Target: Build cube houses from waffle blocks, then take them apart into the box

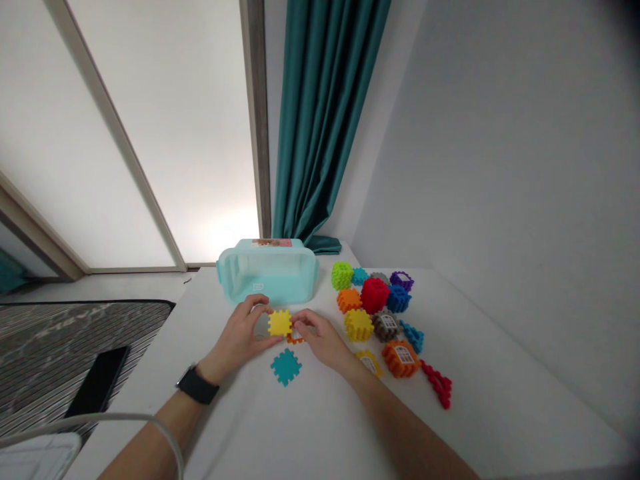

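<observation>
Head view shows a yellow plastic block (279, 323) held up between both hands above a white table (260, 427). The left hand (236, 335) curls its fingers (253, 305) narrowly around the block's left edge, while the right hand (323, 340) reaches in from the other side, its fingertips (300, 317) at the right edge; whether they pinch the block or the orange piece (295, 339) under it cannot be told. The block looks like a light, stiff, hollow cube of hard plastic with notched, toothed edges, so those teeth should give fingers a sure hold without much squeeze, and it seems unlikely to slip or break. Just ahead sits a pale teal plastic box (267, 277), translucent with a ribbed wall, and just below the hands lies a flat teal notched square (286, 367). Further right, colored blocks crowd the table, among them a red cube (375, 295) and an orange block with a window pattern (400, 359). A black watch (197, 385) circles the left wrist.
</observation>
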The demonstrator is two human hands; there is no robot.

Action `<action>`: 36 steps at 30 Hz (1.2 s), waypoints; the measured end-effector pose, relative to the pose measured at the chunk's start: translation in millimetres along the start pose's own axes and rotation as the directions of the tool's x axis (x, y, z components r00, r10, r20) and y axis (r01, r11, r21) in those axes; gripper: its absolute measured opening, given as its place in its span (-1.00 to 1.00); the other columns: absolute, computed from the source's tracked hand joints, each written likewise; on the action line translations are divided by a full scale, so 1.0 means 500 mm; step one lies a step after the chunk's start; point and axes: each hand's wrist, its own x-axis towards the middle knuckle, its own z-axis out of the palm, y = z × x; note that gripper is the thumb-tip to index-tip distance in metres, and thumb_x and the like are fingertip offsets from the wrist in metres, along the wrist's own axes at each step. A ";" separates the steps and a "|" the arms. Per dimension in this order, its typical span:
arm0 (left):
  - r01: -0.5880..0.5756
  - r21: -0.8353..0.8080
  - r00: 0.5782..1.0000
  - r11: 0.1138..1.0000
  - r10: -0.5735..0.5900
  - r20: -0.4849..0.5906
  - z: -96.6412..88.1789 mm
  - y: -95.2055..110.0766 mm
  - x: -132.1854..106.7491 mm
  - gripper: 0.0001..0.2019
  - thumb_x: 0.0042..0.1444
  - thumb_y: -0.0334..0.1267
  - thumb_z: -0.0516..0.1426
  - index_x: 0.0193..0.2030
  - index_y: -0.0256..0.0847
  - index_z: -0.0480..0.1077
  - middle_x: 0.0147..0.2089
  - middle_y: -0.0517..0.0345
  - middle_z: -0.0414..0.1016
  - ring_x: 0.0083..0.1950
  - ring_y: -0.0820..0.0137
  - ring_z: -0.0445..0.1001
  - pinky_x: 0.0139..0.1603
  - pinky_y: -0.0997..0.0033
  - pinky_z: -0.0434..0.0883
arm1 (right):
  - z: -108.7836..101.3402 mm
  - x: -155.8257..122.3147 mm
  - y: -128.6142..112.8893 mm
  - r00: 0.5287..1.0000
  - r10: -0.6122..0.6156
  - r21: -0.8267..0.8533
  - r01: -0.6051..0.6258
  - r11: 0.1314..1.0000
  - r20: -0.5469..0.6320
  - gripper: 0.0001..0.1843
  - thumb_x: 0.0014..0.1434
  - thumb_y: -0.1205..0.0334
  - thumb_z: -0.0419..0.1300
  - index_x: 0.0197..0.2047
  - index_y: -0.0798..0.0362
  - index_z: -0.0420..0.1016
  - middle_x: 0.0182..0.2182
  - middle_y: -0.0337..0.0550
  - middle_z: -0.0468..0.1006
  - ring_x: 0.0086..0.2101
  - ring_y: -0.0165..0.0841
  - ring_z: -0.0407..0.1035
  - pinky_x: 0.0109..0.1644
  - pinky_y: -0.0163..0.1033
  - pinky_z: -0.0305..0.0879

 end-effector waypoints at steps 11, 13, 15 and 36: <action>-0.069 0.066 0.997 0.995 0.071 -0.026 0.006 0.023 -0.001 -0.54 0.05 -0.10 0.34 0.04 -0.17 0.36 0.10 -0.11 0.39 0.09 0.13 0.44 0.08 0.07 0.47 | 0.007 0.000 -0.018 0.999 -0.023 0.043 0.024 0.999 -0.036 -0.78 0.20 0.17 0.15 -0.46 0.04 0.37 -0.40 -0.27 0.36 -0.36 -0.39 0.30 -0.27 -0.31 0.27; -0.076 0.092 0.997 0.993 0.078 -0.019 0.003 0.022 0.000 -0.51 0.03 -0.12 0.35 0.07 -0.17 0.36 0.12 -0.12 0.38 0.11 0.11 0.44 0.10 0.05 0.45 | 0.004 0.000 -0.019 0.999 -0.023 0.047 0.025 0.999 -0.041 -0.77 0.21 0.17 0.15 -0.46 0.04 0.36 -0.40 -0.28 0.34 -0.35 -0.40 0.30 -0.26 -0.30 0.27; -0.086 0.111 0.996 0.990 0.088 -0.010 -0.001 0.023 0.002 -0.51 0.02 -0.14 0.36 0.08 -0.16 0.38 0.13 -0.12 0.38 0.11 0.11 0.43 0.12 0.05 0.44 | 0.002 0.000 -0.017 0.999 -0.021 0.051 0.023 0.998 -0.039 -0.76 0.22 0.16 0.14 -0.47 0.04 0.36 -0.40 -0.28 0.34 -0.35 -0.40 0.31 -0.25 -0.30 0.27; -0.002 -0.021 1.000 1.000 0.002 -0.014 -0.001 0.012 -0.002 -0.65 0.16 -0.10 0.26 0.03 -0.14 0.36 0.13 -0.09 0.31 0.17 0.14 0.39 0.16 0.03 0.44 | -0.011 -0.013 0.002 0.901 -0.432 -0.422 0.409 0.809 0.045 -0.66 0.23 0.40 0.17 0.07 -0.04 0.43 0.09 -0.01 0.46 0.11 -0.23 0.36 0.19 -0.06 0.35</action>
